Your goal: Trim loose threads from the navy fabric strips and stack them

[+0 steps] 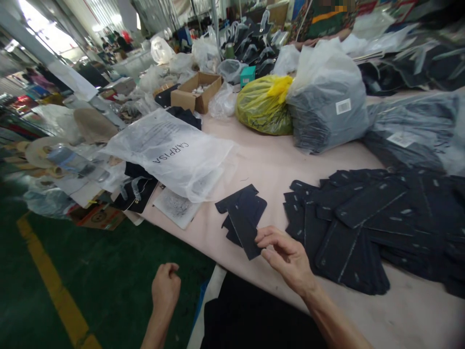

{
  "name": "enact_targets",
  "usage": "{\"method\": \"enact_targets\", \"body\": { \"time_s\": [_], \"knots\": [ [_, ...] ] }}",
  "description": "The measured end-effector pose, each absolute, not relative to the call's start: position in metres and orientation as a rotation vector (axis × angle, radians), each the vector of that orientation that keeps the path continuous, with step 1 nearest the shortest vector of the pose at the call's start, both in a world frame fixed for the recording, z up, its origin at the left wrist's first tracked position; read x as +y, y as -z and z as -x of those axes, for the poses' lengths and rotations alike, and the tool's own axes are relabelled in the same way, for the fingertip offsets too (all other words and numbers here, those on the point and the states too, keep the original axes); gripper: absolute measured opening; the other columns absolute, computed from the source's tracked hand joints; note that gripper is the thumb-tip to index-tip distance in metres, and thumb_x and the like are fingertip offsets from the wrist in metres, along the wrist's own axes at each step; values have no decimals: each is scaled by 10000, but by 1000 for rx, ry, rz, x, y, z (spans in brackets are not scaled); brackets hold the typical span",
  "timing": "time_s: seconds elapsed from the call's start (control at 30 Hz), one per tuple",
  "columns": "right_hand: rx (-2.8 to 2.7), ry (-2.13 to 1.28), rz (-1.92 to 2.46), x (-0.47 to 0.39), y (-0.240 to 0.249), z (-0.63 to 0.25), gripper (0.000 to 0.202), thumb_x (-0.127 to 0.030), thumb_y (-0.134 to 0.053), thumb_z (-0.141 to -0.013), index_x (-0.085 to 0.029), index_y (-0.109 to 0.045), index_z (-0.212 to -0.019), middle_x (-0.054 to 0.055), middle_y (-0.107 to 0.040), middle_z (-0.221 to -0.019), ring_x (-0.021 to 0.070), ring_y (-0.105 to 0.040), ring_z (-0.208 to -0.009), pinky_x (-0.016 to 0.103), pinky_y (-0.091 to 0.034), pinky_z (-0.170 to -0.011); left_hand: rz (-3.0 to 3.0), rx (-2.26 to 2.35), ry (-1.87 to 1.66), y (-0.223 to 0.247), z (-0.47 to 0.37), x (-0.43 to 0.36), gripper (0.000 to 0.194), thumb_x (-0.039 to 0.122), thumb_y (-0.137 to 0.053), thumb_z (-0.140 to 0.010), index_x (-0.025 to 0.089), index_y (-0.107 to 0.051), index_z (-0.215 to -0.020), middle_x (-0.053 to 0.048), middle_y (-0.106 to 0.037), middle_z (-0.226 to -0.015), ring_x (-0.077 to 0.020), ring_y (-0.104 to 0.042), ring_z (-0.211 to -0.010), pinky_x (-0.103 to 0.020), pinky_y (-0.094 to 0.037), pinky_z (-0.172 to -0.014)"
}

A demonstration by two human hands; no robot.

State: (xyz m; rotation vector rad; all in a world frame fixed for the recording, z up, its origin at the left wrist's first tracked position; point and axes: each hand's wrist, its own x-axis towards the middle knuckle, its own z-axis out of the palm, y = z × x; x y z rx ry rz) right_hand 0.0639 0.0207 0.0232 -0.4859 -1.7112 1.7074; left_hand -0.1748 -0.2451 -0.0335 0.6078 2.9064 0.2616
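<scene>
My right hand point(285, 259) pinches the edge of a dark navy fabric piece point(244, 225), thumb below and fingers above. That piece lies over a few similar dark pieces point(258, 207) on the pink-covered table. Off the table edge, above the green floor, my left hand point(166, 287) is loosely curled, and nothing shows in it. To the right of my right hand spreads a large heap of dark flat pieces point(348, 218), several with small slots and pale lines along them.
A white printed plastic bag point(174, 150) lies at the left, partly over a speckled plate point(176, 207). Farther back are a cardboard box point(196, 94), a yellow bag point(264, 104) and a full clear bag point(327, 97). Another person point(323, 22) stands across the table.
</scene>
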Motion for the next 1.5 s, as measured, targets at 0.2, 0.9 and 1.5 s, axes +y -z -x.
{"method": "enact_targets", "body": {
  "time_s": [0.2, 0.9, 1.5],
  "knots": [
    [-1536, -1705, 719, 6, 11, -69, 162, -145, -642, -773, -229, -654, -912, 49, -604, -963, 211, -570, -953, 338, -453, -840, -833, 2827, -637, 15, 136, -191, 163, 169, -457, -803, 191, -615, -836, -50, -633, -881, -193, -621, -806, -293, -461, -737],
    [-617, -2005, 1279, 8, 17, -96, 454, -270, -890, -523, -193, -689, -922, 36, -691, -880, 199, -658, -798, 320, -526, -702, -1312, 2618, -463, 11, 89, -87, 356, 370, -644, -821, 162, -584, -1104, -99, -585, -1052, -264, -585, -1019, -387, -483, -878],
    [-1149, -2191, 1105, 6, 18, -25, 576, -240, -670, -664, -181, -558, -1227, 130, -612, -1238, 147, -648, -704, 324, -508, -705, -1483, 2577, -319, 13, 88, -86, 195, 265, -569, -838, 165, -593, -1003, -137, -605, -1002, -269, -605, -953, -334, -492, -764]
  ]
}}
